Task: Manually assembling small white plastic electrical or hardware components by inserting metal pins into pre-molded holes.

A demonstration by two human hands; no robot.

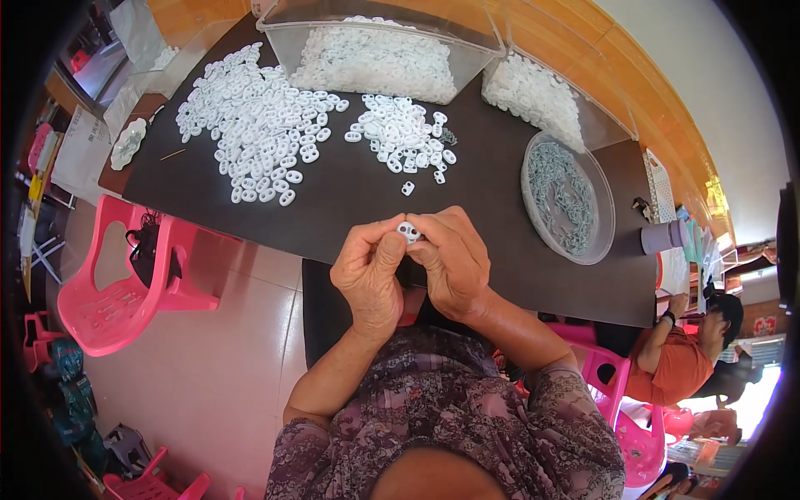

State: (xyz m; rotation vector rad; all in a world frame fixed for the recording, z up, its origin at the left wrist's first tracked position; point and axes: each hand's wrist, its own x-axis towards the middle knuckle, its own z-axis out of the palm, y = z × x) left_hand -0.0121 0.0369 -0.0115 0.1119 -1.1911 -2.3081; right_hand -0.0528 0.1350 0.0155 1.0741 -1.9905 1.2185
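Observation:
Over the near edge of the dark table, my left hand (372, 267) and my right hand (454, 262) meet, both closed. Between their thumbs and fingertips they pinch a small white plastic cord lock (407, 231) with two dark holes facing up. The fingers hide its sides. A similar single piece (407, 188) lies just beyond my fingertips. Farther out is a small pile of white pieces (398, 129), with a little dark clump (449, 136) at its right. To the left spreads a larger heap of white two-holed ovals (271, 125).
A round clear tub (606, 225) of small grey-green pieces like springs stands at right. Clear bins (275, 37) with white parts line the back. A grey cup (662, 237) sits at the right edge. Pink chairs (108, 312) flank the table; another person (679, 354) sits at right.

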